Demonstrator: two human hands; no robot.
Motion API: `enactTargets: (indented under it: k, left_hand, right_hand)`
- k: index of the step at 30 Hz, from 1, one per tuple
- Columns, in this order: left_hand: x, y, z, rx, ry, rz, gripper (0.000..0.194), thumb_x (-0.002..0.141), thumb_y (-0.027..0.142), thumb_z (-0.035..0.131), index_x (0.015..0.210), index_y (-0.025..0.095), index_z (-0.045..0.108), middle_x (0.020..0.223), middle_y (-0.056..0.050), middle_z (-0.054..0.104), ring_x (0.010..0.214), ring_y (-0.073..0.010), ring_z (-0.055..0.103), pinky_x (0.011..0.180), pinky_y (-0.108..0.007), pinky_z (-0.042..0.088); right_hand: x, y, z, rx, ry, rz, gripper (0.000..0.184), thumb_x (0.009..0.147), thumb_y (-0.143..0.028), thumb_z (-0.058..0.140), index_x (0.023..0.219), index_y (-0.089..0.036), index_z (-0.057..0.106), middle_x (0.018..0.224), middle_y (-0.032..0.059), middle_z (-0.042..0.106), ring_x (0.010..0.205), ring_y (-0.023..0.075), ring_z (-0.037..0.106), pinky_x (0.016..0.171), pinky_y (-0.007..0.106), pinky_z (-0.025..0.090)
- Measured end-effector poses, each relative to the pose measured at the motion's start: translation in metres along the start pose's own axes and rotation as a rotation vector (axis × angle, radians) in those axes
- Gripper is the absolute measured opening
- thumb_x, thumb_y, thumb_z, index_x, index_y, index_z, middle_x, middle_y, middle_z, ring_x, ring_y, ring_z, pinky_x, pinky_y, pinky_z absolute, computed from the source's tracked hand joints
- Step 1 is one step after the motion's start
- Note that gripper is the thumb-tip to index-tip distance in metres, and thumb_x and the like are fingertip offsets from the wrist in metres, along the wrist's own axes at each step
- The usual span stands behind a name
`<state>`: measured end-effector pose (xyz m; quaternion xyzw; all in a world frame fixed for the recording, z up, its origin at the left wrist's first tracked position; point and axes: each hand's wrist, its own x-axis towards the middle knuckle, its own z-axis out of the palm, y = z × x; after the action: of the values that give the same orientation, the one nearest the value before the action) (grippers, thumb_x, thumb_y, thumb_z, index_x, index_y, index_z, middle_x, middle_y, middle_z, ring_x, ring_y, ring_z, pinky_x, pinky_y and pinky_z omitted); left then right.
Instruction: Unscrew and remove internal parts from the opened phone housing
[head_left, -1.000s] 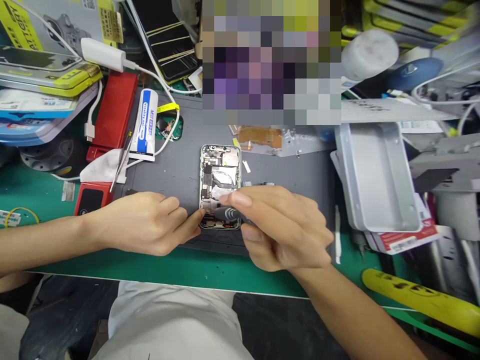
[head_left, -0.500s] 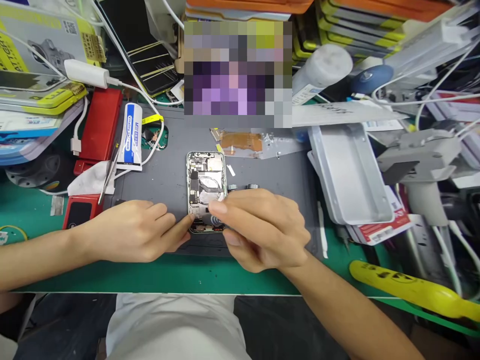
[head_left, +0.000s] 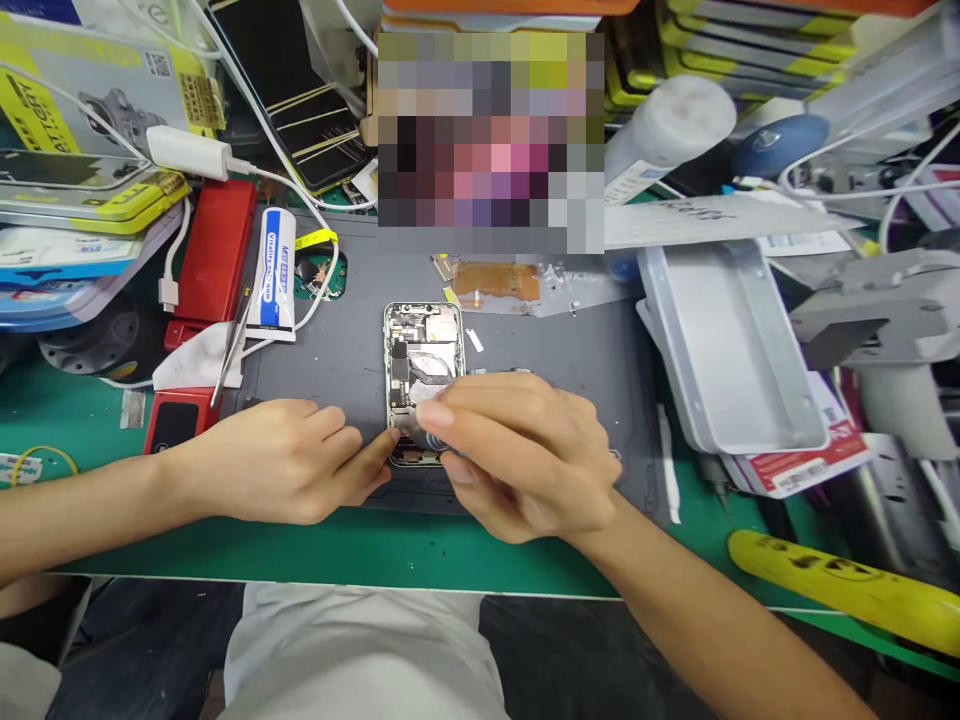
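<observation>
An opened phone (head_left: 422, 355) with its boards and shields exposed lies upright on the grey work mat (head_left: 570, 340). My left hand (head_left: 281, 460) rests on the mat at the phone's lower left corner, fingers curled, thumb and forefinger pressed against the frame. My right hand (head_left: 525, 455) covers the phone's lower end and pinches a dark screwdriver handle (head_left: 435, 438) between thumb and forefinger; its tip is hidden under my fingers.
A white and blue tube (head_left: 275, 260), tweezers (head_left: 229, 345) and red boxes (head_left: 214, 245) lie at the left. A metal tray (head_left: 731, 345) stands at the right, a white spudger (head_left: 666, 465) beside it, a yellow tool (head_left: 840, 590) at the front right. Packages and cables crowd the back.
Both hands keep their places on the phone; my right fingers have shifted slightly round the screwdriver handle. The camera has moved a little.
</observation>
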<state>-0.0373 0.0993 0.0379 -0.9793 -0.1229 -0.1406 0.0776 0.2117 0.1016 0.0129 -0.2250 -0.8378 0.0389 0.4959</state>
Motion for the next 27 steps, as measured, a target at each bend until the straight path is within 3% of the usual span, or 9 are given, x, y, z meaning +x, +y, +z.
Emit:
enactTargets:
  k: [8,16,20,24,27]
  left_hand:
    - [0.004,0.002,-0.001,0.038,0.064,0.048,0.02,0.103,0.026,0.068,0.096,0.009,0.077,0.057,0.004,0.054,0.048,-0.0122,0.049,0.04,-0.03,0.035]
    - [0.004,0.005,-0.007,0.029,0.2,0.239,0.027,0.102,0.029,0.069,0.082,0.016,0.082,0.057,0.002,0.058,0.046,-0.0073,0.051,0.039,-0.021,0.039]
    - [0.002,0.006,-0.007,-0.004,0.191,0.302,0.028,0.1,0.028,0.07,0.075,0.019,0.077,0.054,0.003,0.055,0.044,-0.008,0.051,0.038,-0.021,0.04]
    - [0.001,0.007,-0.006,-0.006,0.191,0.317,0.028,0.099,0.026,0.071,0.071,0.019,0.073,0.054,0.003,0.053,0.044,-0.0078,0.048,0.038,-0.021,0.036]
    - [0.0,0.007,-0.005,-0.003,0.197,0.322,0.03,0.099,0.026,0.07,0.069,0.02,0.07,0.055,0.003,0.052,0.045,-0.0085,0.046,0.038,-0.021,0.034]
  right_hand:
    - [-0.002,-0.002,-0.005,0.008,-0.05,0.016,0.055,0.092,-0.005,0.059,0.145,-0.018,0.065,0.086,0.0037,0.078,0.078,0.0179,0.074,0.072,0.03,0.068]
    - [0.003,0.0,-0.004,-0.014,-0.091,0.0,0.049,0.096,-0.012,0.063,0.145,-0.018,0.063,0.083,0.0029,0.08,0.072,0.0188,0.076,0.065,0.031,0.067]
    - [0.004,-0.005,-0.008,0.041,-0.134,0.162,0.046,0.096,-0.015,0.073,0.14,-0.024,0.064,0.09,0.0015,0.085,0.066,0.0178,0.078,0.055,0.029,0.064]
    - [0.002,-0.014,-0.008,0.248,-0.035,0.466,0.035,0.094,-0.007,0.073,0.123,-0.026,0.069,0.11,0.0055,0.085,0.095,0.0212,0.084,0.073,0.031,0.072]
    - [0.002,-0.015,-0.005,0.269,-0.159,0.431,0.036,0.094,0.004,0.064,0.116,-0.023,0.069,0.128,0.0079,0.081,0.118,0.0211,0.08,0.092,0.032,0.071]
